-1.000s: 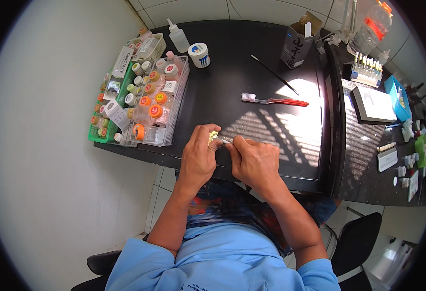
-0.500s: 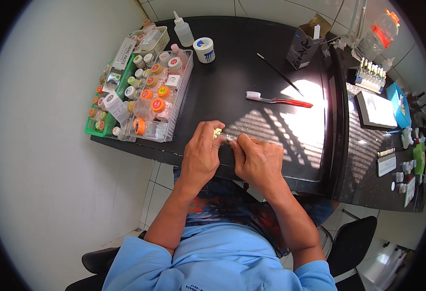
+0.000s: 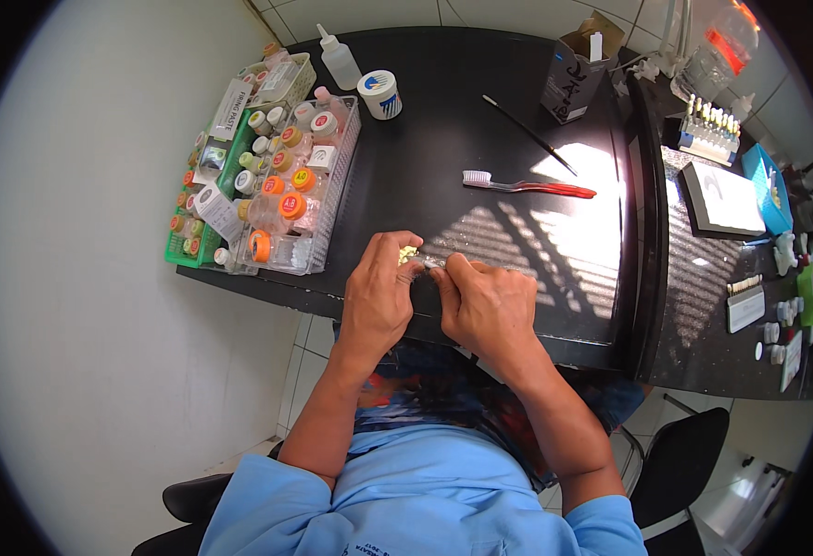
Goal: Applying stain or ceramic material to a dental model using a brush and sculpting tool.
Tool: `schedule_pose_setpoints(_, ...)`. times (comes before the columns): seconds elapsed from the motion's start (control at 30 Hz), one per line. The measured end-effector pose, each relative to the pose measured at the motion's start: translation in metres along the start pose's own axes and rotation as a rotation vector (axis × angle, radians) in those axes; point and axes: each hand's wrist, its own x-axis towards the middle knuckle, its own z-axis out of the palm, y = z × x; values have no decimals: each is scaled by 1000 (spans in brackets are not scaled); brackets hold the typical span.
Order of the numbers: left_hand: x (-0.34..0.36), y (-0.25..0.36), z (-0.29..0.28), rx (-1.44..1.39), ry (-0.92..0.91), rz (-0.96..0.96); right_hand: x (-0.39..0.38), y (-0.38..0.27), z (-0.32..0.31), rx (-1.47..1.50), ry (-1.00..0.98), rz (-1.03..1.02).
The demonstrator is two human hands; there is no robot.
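Observation:
My left hand (image 3: 378, 296) is closed near the front edge of the black desk, its fingers curled round a small, lumpy, pale yellow piece (image 3: 408, 253). Only part of that piece shows between thumb and forefinger. Close beside it, my right hand (image 3: 491, 304) is closed too, knuckles up, with the thumb pointing toward the left hand. A small greyish bit shows between the two thumbs; what the right fingers grip is mostly hidden. Beyond the hands lies a toothbrush (image 3: 529, 187) with a red handle and white bristles.
A white basket (image 3: 340, 176) of capped jars and a green basket (image 3: 176, 243) stand at the left. Behind are a squeeze bottle (image 3: 340, 60), a white tub (image 3: 380, 95), a thin brush (image 3: 529, 134) and a dark box (image 3: 573, 82). A side desk with a blue tray (image 3: 766, 190) is at right.
The view has shifted slightly. Both hands keep nearly the same closed pose, with the thumbs close together; the toothbrush and containers stay in place on the desk.

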Motion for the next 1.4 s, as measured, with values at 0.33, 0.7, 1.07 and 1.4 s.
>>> schedule_pose_setpoints(0.33,-1,-2,-1,7,-7,12,1,0,-2,29,-14,0)
schedule_pose_setpoints(0.7,-1,-1,1,18,10,8,1,0,0,13,-13,4)
schedule_pose_setpoints(1.07,-1,-2,-3,-6,-27,-5,1,0,-3,25,-26,0)
schedule_pose_setpoints(1.4,1,0,-3,-15,-33,1,-1,0,-1,15,-6,10)
